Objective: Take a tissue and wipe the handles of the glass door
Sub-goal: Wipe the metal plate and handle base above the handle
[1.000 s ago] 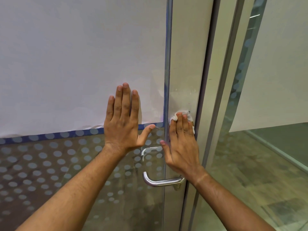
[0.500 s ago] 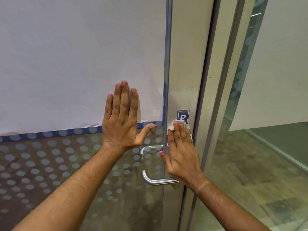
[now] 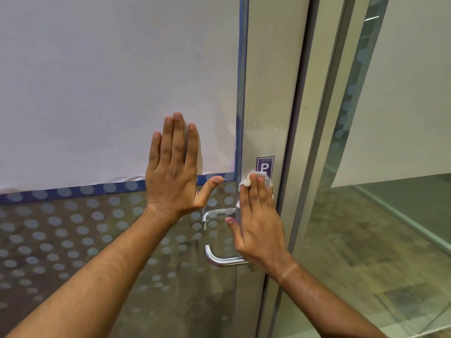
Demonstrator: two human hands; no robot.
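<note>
My right hand (image 3: 258, 220) presses a crumpled white tissue (image 3: 246, 182) flat against the metal door stile (image 3: 271, 93), just under a small blue sign (image 3: 265, 165). Most of the tissue is hidden beneath my fingers. Below my right palm, the near steel lever handle (image 3: 219, 259) sticks out to the left. The far-side handle (image 3: 214, 213) shows through the glass. My left hand (image 3: 175, 167) lies flat and open on the glass door (image 3: 97, 240), fingers up and thumb spread, left of the stile.
The upper glass is covered by white sheeting (image 3: 109, 81) with a blue strip along its lower edge; frosted dots cover the glass below. On the right stands the door frame (image 3: 314, 142) and a fixed glass panel (image 3: 366, 240) with wooden floor behind.
My right hand has slid the tissue down the stile, uncovering the small blue sign. My left hand has stayed flat on the glass.
</note>
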